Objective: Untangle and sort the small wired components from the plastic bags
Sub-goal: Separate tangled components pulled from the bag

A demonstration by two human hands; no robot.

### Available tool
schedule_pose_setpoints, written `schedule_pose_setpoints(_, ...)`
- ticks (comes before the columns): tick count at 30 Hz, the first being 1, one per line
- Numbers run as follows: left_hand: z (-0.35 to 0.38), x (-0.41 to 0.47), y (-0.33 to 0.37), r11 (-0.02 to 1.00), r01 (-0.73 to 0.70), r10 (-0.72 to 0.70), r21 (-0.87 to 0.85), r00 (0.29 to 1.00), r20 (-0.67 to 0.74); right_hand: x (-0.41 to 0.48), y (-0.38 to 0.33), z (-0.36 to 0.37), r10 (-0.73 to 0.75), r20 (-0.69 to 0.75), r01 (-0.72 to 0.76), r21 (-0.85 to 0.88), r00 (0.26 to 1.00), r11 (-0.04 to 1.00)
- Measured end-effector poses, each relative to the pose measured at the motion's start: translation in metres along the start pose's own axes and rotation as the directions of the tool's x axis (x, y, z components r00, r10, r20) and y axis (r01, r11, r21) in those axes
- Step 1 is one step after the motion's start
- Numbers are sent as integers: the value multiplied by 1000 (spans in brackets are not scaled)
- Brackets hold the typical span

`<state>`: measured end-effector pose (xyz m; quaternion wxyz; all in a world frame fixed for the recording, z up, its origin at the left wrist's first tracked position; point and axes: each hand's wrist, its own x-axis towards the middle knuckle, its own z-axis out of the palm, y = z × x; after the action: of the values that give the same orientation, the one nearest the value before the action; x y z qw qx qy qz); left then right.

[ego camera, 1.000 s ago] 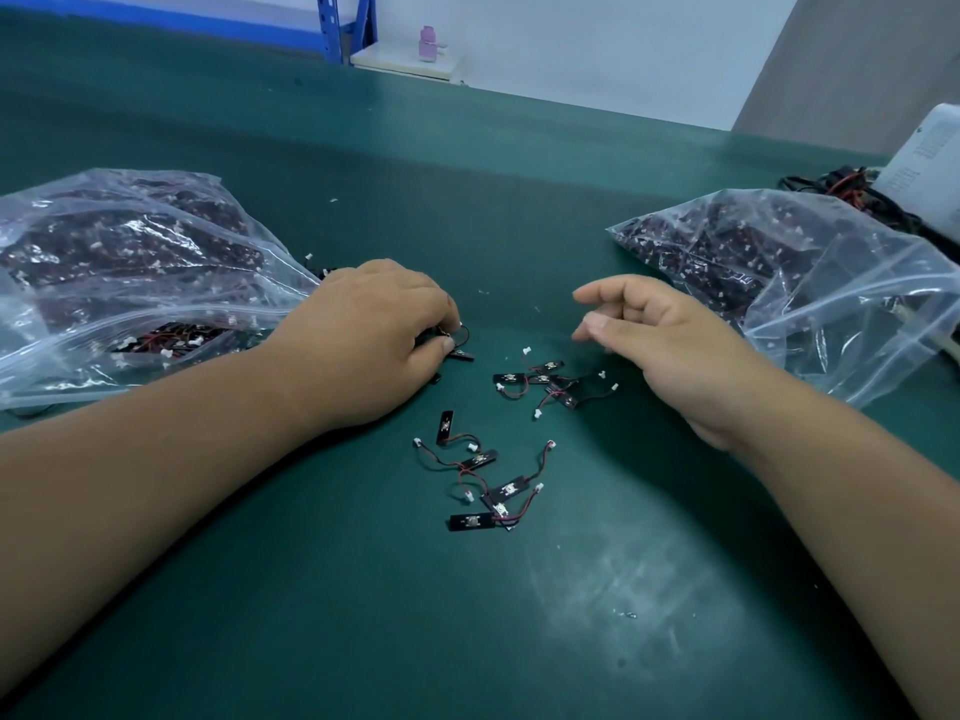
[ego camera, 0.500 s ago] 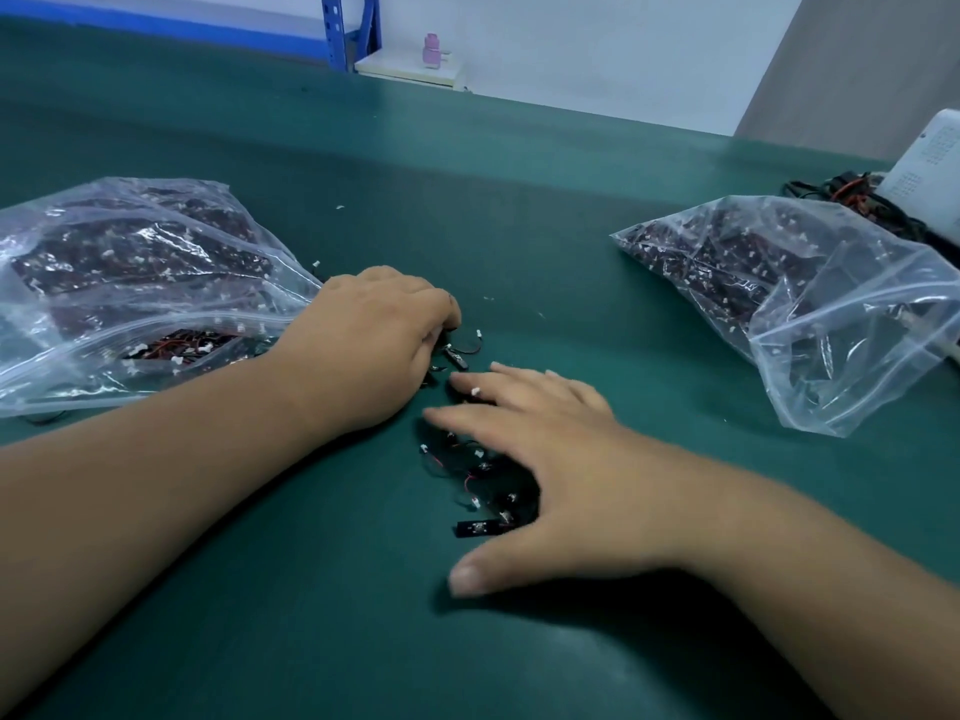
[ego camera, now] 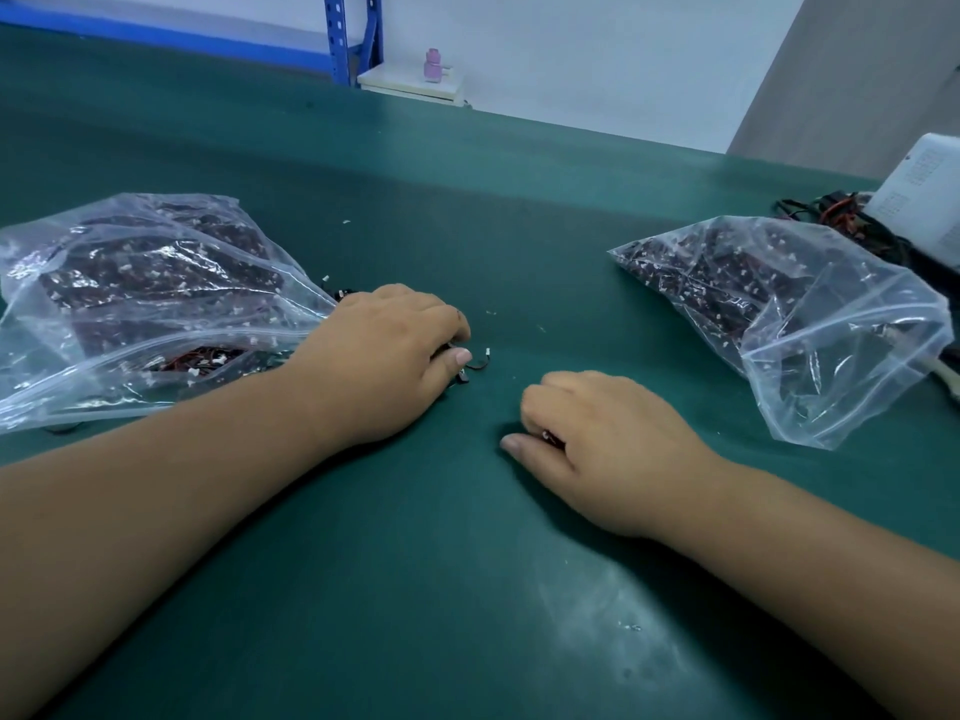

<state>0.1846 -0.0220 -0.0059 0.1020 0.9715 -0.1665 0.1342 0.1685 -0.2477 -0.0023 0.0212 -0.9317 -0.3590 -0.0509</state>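
Observation:
Two clear plastic bags full of small black wired components lie on the green table: the left bag [ego camera: 140, 298] and the right bag [ego camera: 779, 309]. My left hand [ego camera: 384, 356] rests beside the left bag's mouth, its fingers curled over a few wired components [ego camera: 470, 362] that poke out under the fingertips. My right hand [ego camera: 597, 439] sits in the middle of the table, its fingers closed round a bunch of components; only a bit of black and red [ego camera: 550, 437] shows by the thumb.
A white device [ego camera: 919, 200] and a tangle of black and red cables [ego camera: 836, 215] lie at the far right behind the right bag. Tiny white bits [ego camera: 489, 313] dot the green table [ego camera: 467, 589]. A blue rack post [ego camera: 337, 39] stands beyond the far edge.
My right hand came down flat over the loose components in the middle, then closed and gathered them up. The patch where they lay is now bare. My left hand has stayed put.

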Motion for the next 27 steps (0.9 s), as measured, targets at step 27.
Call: schedule_pose_setpoints(27, -20, -19, 40, 821, -455, 564, 345, 739, -368, 5, 29, -43, 276, 620, -81, 484, 734, -871)
